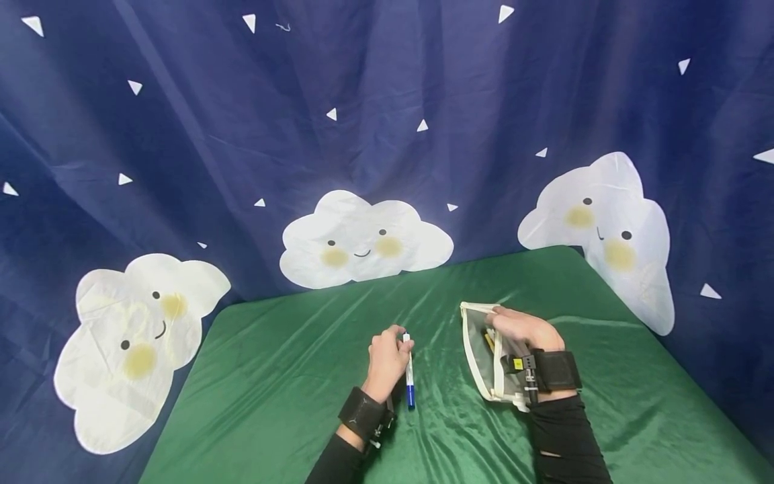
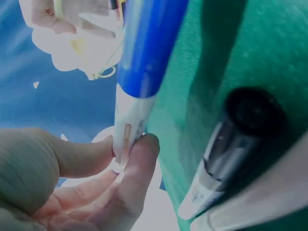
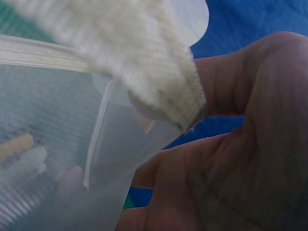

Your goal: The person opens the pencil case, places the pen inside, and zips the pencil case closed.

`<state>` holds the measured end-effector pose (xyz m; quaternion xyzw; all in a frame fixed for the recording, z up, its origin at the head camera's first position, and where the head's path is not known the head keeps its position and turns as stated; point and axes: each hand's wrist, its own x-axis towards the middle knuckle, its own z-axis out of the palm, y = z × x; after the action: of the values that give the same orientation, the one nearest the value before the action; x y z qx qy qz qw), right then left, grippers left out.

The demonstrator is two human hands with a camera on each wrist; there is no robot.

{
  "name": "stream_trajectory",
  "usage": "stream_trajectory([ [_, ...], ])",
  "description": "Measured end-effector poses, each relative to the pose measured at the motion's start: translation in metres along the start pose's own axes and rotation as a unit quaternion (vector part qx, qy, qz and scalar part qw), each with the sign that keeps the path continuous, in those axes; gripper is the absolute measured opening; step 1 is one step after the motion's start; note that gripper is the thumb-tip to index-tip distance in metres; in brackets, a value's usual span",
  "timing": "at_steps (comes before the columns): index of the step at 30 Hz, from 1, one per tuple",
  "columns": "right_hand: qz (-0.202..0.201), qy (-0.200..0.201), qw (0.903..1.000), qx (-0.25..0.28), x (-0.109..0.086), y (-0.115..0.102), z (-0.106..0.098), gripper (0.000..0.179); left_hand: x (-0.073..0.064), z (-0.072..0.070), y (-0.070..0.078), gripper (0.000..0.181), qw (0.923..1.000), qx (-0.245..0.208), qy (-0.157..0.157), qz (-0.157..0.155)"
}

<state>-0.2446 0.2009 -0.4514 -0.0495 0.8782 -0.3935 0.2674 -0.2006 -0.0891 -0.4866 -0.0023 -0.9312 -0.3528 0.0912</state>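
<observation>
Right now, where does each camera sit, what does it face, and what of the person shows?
Head: worn on the head, facing forward and down at green cloth and blue curtain; left grip, right grip and dark sleeves show.
Left wrist: worn there, facing the left grip pinching a blue-capped marker; part of the right grip shows too.
Right wrist: worn there, facing the right grip holding the edge of a translucent pouch.
Shared by head and left wrist: the blue-capped marker.

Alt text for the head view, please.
A person's left hand pinches a blue-and-white marker over a green cloth; the right hand holds an open see-through pouch. Behind is a dark blue curtain with smiling clouds.
</observation>
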Motion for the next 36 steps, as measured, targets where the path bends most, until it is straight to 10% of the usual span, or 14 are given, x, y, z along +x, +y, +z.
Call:
stream_trajectory([
  [36, 0.009, -0.013, 0.9999, 0.004, 0.003, -0.002, 0.001, 0.078, 0.023, 0.009, 0.037, 0.02, 0.9752, -0.194, 0.097, -0.046],
])
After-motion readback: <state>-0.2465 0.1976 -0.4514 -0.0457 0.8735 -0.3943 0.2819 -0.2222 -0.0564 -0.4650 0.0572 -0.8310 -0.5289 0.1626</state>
